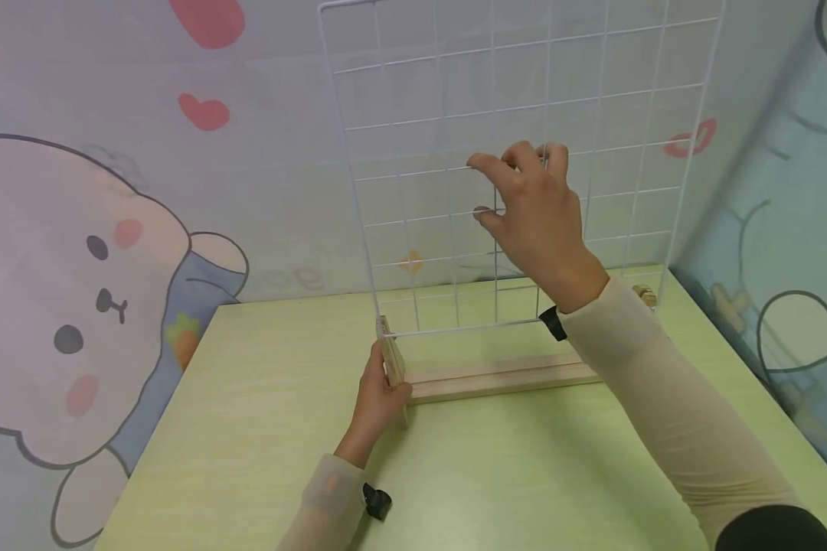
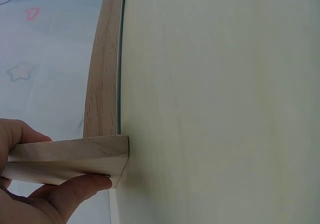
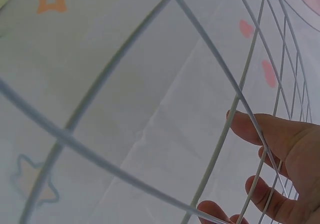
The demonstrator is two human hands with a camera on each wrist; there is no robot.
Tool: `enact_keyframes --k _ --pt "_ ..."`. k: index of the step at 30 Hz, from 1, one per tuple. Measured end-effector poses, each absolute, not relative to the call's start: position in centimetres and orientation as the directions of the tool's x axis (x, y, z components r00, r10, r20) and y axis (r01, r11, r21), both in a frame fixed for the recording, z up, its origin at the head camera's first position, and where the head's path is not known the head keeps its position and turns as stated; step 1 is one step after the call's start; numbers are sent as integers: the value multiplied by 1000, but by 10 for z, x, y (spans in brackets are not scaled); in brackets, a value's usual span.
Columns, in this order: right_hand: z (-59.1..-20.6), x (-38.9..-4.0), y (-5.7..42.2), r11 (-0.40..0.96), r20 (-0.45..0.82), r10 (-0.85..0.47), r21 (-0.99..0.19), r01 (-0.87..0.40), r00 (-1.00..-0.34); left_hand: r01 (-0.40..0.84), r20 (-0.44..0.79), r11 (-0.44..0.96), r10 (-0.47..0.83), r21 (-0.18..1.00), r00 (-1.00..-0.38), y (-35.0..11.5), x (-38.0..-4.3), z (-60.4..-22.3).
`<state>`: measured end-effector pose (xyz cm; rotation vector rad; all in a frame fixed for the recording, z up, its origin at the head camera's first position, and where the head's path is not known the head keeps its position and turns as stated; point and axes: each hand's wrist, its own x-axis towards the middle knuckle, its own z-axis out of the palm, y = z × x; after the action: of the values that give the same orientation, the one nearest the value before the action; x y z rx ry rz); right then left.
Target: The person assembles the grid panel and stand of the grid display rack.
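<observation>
A white wire grid panel (image 1: 469,327) stands upright, its lower left corner at the wooden end piece (image 1: 391,360) of a low stand. My left hand (image 1: 379,394) grips that end piece, thumb on one face and fingers on the other, as the left wrist view shows. From it a wooden crossbar (image 1: 503,379) runs right, low over the table. Midway up the grid, my right hand (image 1: 537,214) holds the wires with bent, spread fingers. In the right wrist view its fingertips (image 3: 242,126) overlap the thin wires. My right forearm hides the crossbar's right end.
The pale green table (image 1: 276,428) reaches back to a wall cloth (image 1: 282,153) printed with hearts and a cartoon animal. A second printed cloth (image 1: 751,252) hangs along the right side. Near the grid's lower right corner a small wooden piece (image 1: 645,295) shows beyond my sleeve.
</observation>
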<state>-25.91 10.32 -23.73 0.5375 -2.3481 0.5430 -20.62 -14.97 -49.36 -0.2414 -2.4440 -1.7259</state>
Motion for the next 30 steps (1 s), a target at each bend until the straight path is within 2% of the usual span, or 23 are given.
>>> enact_keyframes --k 23,30 --pt "-240 -271 101 816 708 -180 -280 -506 -683 191 194 342 25 920 -981 -147 -207 -492" --pt "-248 -270 101 808 742 -185 -258 -529 -645 194 196 343 28 919 -980 -147 -208 -494"
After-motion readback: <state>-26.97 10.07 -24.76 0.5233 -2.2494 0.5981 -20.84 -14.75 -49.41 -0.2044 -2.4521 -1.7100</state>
